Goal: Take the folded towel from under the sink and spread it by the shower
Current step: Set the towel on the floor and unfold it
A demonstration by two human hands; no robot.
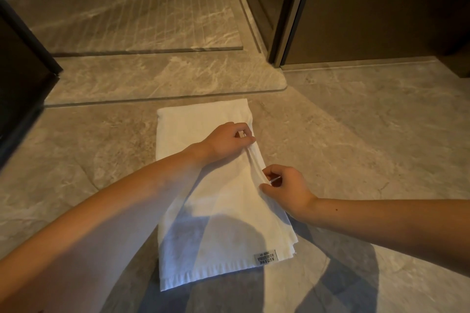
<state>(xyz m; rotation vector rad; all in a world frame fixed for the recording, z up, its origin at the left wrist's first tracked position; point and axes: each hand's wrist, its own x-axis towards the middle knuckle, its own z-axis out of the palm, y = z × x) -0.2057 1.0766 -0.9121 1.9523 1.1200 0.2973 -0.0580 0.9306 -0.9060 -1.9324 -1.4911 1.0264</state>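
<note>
At the far left, a dark cabinet panel (23, 63) is standing along the edge of the marble-patterned floor (381, 140). Right of it, at centre, a white folded towel (203, 211) is lying flat on the floor, its far end sitting just beside the raised marble threshold (162, 76) that is bordering the ribbed shower floor (122, 5) beyond. The towel is lying as a long rectangle running from far to near, still folded in layers, with the stacked edges showing at its near right corner. A small grey label (265, 257) with printed text is lying on the towel close to that corner. The left hand (226, 142) is reaching across the towel from the near left, its fingers (248, 138) pinching the top layer at the towel's right edge, toward the far end. Nearer along the same edge, the right hand (287, 188) is coming in from the right, its thumb and fingers (270, 176) pinching the same layer, which is lifting into a slight ridge between the two hands. At the far right, a metal door frame (292, 12) is rising from the floor beside a dark brown panel (376, 7). Arm shadows are falling across the towel's near half.
</note>
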